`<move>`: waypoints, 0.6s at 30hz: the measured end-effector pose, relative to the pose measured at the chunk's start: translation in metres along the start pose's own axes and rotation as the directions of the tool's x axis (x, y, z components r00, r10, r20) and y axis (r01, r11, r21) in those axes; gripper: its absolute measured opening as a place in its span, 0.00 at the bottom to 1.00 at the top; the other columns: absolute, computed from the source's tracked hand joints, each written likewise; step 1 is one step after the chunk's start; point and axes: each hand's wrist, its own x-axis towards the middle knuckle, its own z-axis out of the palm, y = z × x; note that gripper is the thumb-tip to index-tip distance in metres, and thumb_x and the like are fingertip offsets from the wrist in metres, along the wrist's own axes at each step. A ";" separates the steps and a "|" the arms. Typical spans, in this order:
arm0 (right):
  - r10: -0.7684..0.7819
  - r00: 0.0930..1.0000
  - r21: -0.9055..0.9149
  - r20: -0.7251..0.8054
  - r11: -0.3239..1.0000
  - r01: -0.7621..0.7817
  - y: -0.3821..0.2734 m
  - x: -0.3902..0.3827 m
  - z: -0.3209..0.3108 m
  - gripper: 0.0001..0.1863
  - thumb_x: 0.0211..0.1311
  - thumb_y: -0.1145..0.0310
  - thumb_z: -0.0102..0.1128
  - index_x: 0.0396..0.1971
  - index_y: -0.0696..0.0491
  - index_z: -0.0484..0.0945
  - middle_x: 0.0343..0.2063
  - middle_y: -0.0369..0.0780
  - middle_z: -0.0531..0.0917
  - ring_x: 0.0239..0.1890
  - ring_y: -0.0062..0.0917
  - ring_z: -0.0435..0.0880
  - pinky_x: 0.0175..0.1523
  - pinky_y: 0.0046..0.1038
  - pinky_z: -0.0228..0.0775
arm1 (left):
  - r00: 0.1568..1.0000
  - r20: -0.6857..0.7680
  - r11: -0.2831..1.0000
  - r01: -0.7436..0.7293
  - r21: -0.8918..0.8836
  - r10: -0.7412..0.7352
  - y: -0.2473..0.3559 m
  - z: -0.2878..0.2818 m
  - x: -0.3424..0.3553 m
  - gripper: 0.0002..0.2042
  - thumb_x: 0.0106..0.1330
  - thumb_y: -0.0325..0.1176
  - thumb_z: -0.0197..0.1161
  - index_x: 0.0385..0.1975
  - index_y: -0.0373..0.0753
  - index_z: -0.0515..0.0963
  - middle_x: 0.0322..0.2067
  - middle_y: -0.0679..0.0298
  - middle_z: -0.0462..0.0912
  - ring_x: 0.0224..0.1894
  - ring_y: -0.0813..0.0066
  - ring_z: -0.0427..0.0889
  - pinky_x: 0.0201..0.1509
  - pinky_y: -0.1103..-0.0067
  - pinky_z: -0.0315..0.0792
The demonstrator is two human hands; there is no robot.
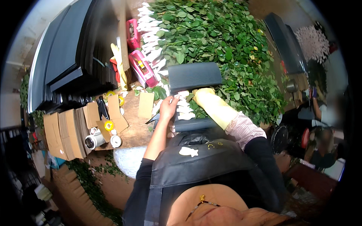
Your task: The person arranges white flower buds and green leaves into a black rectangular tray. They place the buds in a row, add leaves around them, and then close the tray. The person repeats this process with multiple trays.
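Bare-skinned, my left hand [168, 107] is beside a row of small white-wrapped pieces [184, 109], its fingers drawn together. Whatever they pinch is too small to make out. A long yellow glove [215, 107] covers my right hand [203, 95], which is on the other side of those white pieces; its fingers are mostly hidden. Just beyond both hands lies a dark grey corrugated sheet [195, 75], its near edge at the glove. Another dark corrugated part [194, 125] lies nearer my apron. Under my left wrist a dark pointed piece [153, 119] sticks out.
Leafy green stems [215, 34] with white-wrapped ends [151, 41] cover the far table. Left are pink holders [143, 69], a cardboard piece [146, 105], yellow tape rolls [109, 125], a white mug [95, 139], cardboard stacks [71, 130] and dark sheets [71, 49]. Another person [320, 109] is at right.
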 end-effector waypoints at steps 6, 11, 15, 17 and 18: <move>0.012 0.998 -0.084 0.062 0.996 -0.007 -0.008 0.009 0.003 0.18 0.70 0.66 0.54 0.56 0.44 0.82 0.55 0.40 0.85 0.56 0.34 0.85 0.57 0.40 0.78 | 0.987 -0.109 0.896 0.060 -0.440 -0.120 -0.013 0.004 0.004 0.13 0.68 0.36 0.66 0.23 0.37 0.79 0.19 0.68 0.79 0.22 0.83 0.70 0.28 0.78 0.67; 0.002 0.999 0.023 0.036 1.000 -0.003 0.007 0.012 0.015 0.21 0.67 0.57 0.60 0.58 0.47 0.80 0.52 0.46 0.85 0.55 0.41 0.84 0.60 0.41 0.76 | 0.838 -0.464 0.703 -0.144 -0.696 -0.287 0.005 -0.035 0.000 0.06 0.69 0.32 0.61 0.29 0.40 0.78 0.17 0.73 0.73 0.15 0.86 0.64 0.16 0.83 0.56; -0.144 0.989 0.114 -0.036 0.982 0.147 0.020 -0.024 -0.008 0.27 0.64 0.55 0.66 0.61 0.49 0.76 0.52 0.47 0.84 0.56 0.42 0.83 0.63 0.40 0.72 | 0.995 -0.091 0.991 0.023 -0.135 -0.035 -0.014 -0.064 -0.015 0.11 0.65 0.37 0.69 0.26 0.40 0.75 0.21 0.70 0.79 0.24 0.84 0.75 0.28 0.82 0.68; -0.128 0.988 0.029 0.085 0.992 0.126 0.008 -0.015 -0.015 0.28 0.63 0.54 0.67 0.60 0.51 0.76 0.52 0.47 0.84 0.57 0.42 0.83 0.63 0.40 0.72 | 0.996 -0.073 0.994 0.049 -0.098 -0.057 -0.010 -0.034 -0.019 0.15 0.65 0.42 0.69 0.25 0.39 0.75 0.22 0.63 0.81 0.28 0.78 0.78 0.34 0.78 0.72; -0.112 0.992 0.033 0.059 0.993 0.110 0.007 -0.011 -0.007 0.27 0.62 0.55 0.67 0.58 0.51 0.77 0.51 0.46 0.85 0.55 0.41 0.84 0.62 0.40 0.74 | 0.999 -0.035 0.998 -0.017 0.053 0.019 -0.003 -0.021 -0.021 0.16 0.65 0.45 0.68 0.26 0.38 0.76 0.24 0.59 0.82 0.30 0.74 0.79 0.37 0.75 0.73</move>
